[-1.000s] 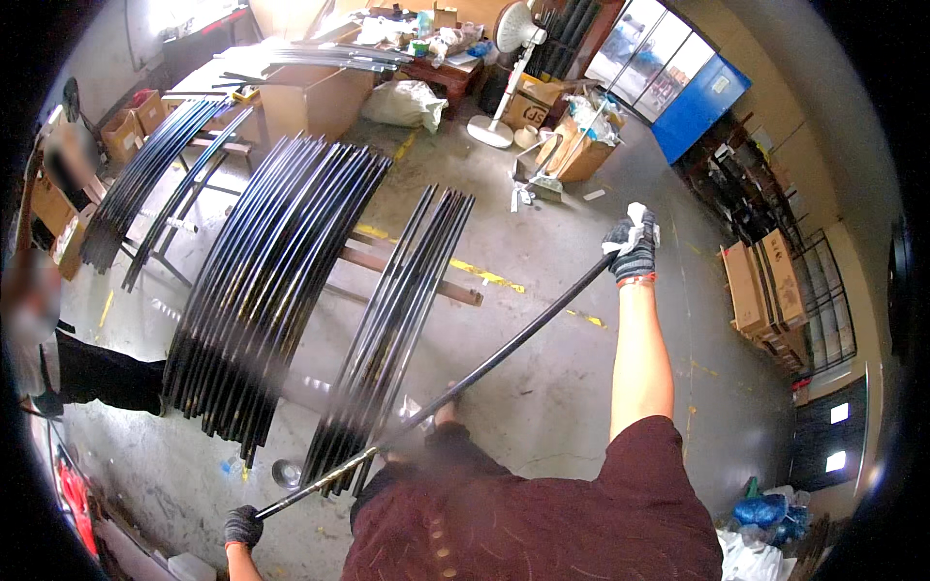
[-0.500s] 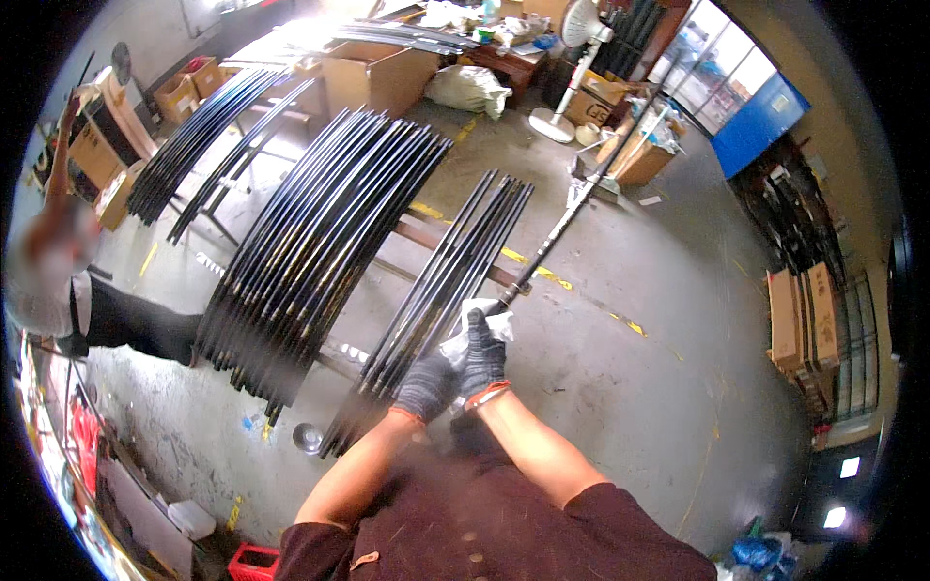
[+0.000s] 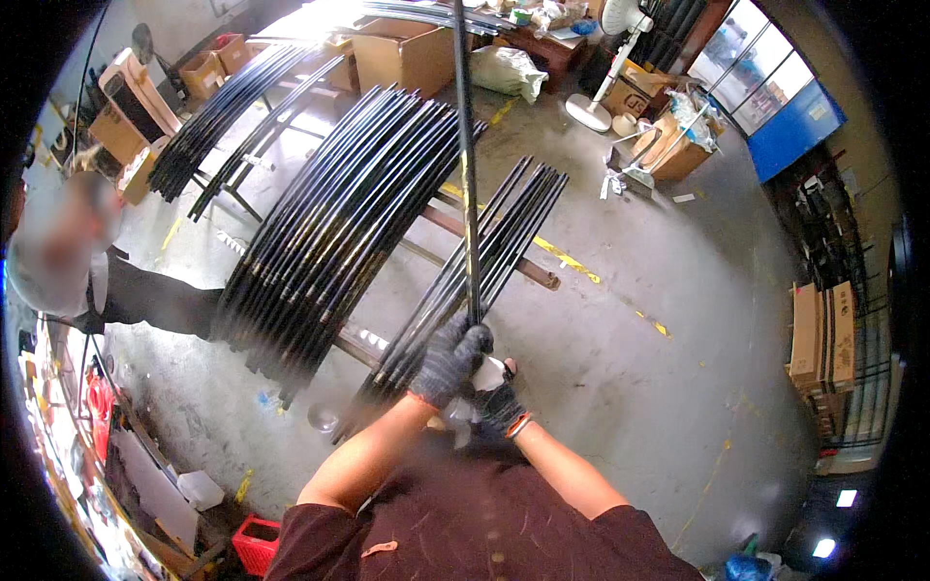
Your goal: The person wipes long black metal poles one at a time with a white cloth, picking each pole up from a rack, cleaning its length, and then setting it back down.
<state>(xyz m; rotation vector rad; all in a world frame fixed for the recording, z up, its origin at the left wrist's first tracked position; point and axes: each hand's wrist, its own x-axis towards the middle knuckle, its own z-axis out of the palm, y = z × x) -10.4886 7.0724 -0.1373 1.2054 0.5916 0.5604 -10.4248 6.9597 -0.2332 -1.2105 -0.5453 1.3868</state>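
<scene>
A long black pole [image 3: 468, 194] points away from my body, up through the middle of the view. My left hand [image 3: 449, 362], in a dark grey knit glove, is closed around its near end. Just below and to the right, my right hand [image 3: 500, 407], gloved with an orange cuff, has its fingers bent on a crumpled white cloth [image 3: 488, 376]. Whether the cloth touches the pole there cannot be made out. Beneath the held pole, a small group of black poles [image 3: 504, 228] lies side by side across a brown support rail [image 3: 536, 271].
Left of that group lies a larger row of black poles [image 3: 349, 203], with further poles [image 3: 232, 111] beyond. A person [image 3: 73, 252] stands at the left. A white fan [image 3: 588, 113], cardboard boxes [image 3: 819, 339] and a red crate [image 3: 256, 547] stand around the floor.
The held pole has swung left, from slanting toward the far right to pointing nearly straight ahead. My left hand has moved up onto it; my right hand has dropped lower with the cloth.
</scene>
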